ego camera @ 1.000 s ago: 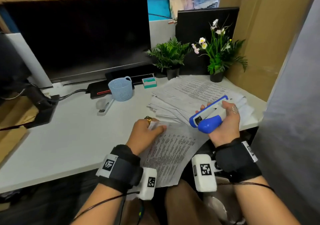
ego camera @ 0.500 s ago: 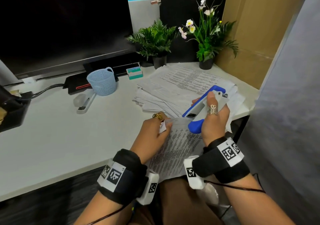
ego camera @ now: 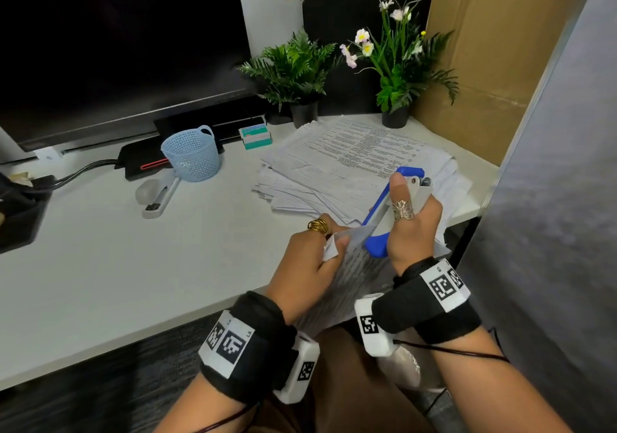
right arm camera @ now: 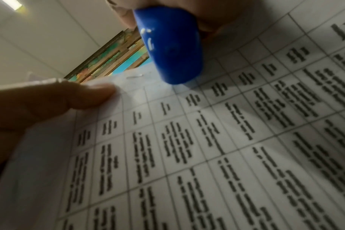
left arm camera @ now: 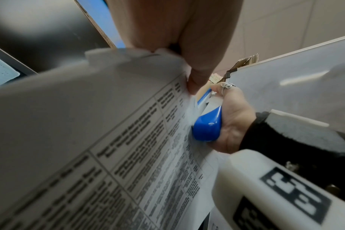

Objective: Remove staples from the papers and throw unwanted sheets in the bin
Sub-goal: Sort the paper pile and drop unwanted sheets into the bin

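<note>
- At the desk edge, the left hand pinched the stapled sheets' corner, apparently steadying it.
- The right hand gripped the blue staple remover, nose at that corner.

No text is proving readable. The sheet is showing a ruled table of dark print, too blurred to make out in either wrist view. The paper pile is carrying the same fine print, too small to read. The wristbands are bearing black-and-white square code markers, not words. The small box is showing an illegible label.
</note>
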Demonstrator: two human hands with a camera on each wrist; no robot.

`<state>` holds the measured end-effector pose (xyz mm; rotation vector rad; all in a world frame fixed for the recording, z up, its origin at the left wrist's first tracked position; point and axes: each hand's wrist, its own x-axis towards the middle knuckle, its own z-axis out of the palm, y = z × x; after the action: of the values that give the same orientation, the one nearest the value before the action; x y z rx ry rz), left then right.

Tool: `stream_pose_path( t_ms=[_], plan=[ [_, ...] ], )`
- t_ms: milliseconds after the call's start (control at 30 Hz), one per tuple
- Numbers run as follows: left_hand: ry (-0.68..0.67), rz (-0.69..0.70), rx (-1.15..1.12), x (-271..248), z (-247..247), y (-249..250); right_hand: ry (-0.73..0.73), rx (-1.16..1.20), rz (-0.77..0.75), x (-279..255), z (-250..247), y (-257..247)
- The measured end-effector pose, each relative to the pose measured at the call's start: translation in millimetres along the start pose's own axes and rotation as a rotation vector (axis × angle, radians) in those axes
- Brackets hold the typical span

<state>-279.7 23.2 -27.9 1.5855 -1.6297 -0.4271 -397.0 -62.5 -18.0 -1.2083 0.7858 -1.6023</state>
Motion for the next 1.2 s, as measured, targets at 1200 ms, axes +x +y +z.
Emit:
stream_pose_path(
  t_ms=[1200],
  plan=[
    [0.091,-0.171,-0.215,-7,-8,6,0.047,0.121,0.319,-4,19,-13]
  ],
)
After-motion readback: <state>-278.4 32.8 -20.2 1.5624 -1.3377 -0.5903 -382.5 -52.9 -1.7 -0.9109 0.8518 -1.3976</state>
